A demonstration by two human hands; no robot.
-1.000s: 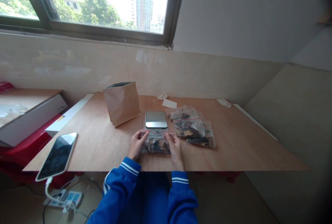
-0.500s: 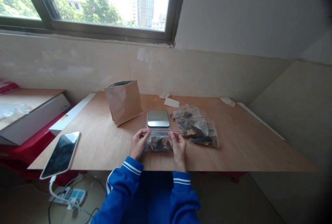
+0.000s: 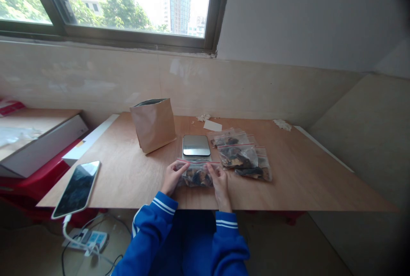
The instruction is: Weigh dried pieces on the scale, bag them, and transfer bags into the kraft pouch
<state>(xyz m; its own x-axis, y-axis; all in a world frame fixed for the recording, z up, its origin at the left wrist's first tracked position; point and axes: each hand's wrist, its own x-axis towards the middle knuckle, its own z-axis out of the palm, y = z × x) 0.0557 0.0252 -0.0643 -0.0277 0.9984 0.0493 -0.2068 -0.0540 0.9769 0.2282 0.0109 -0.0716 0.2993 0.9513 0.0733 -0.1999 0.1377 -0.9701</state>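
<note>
A small clear zip bag with a red seal strip and dark dried pieces inside lies on the wooden table near its front edge. My left hand pinches the bag's left end at the seal. My right hand pinches the seal toward its right end, fingers pressed on the bag. Both sleeves are blue with white stripes. Just behind the bag sits a small scale with a shiny steel plate.
Several filled zip bags lie right of the scale. A brown paper bag stands open behind left. A phone on a cable overhangs the table's left front corner. Paper scraps lie by the wall. A white box sits left.
My right hand has slid a little left along the red seal strip. The bag stays in the same spot on the table.
</note>
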